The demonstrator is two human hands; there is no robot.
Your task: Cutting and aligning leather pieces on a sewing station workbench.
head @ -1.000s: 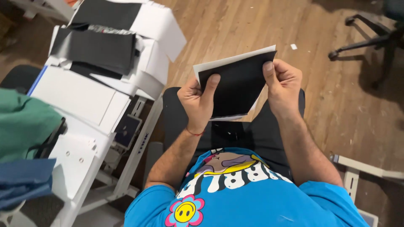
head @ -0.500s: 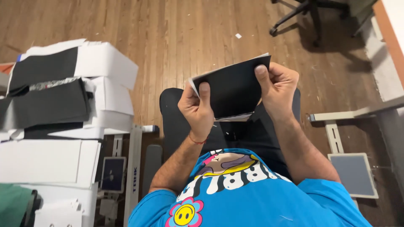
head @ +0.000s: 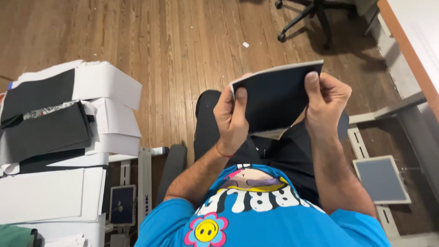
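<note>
A black sheet with a white backing (head: 274, 98) is held up over my lap, tilted, its pale edge along the top. My left hand (head: 232, 120) grips its left side, thumb pressed on the black face. My right hand (head: 325, 103) pinches the upper right corner, thumb on the front. A second pale layer shows under the lower edge of the sheet. I sit in dark trousers and a blue printed shirt.
Stacks of white and black sheets (head: 68, 132) lie on a surface at the left. An office chair base (head: 315, 18) stands on the wooden floor at the top right. A white table edge (head: 411, 41) runs along the right, with a grey pedal plate (head: 382, 179) below it.
The view has swung to the right: the stacks slid to the left edge and the table and pedal plate came into sight. Both hands keep their hold on the sheet.
</note>
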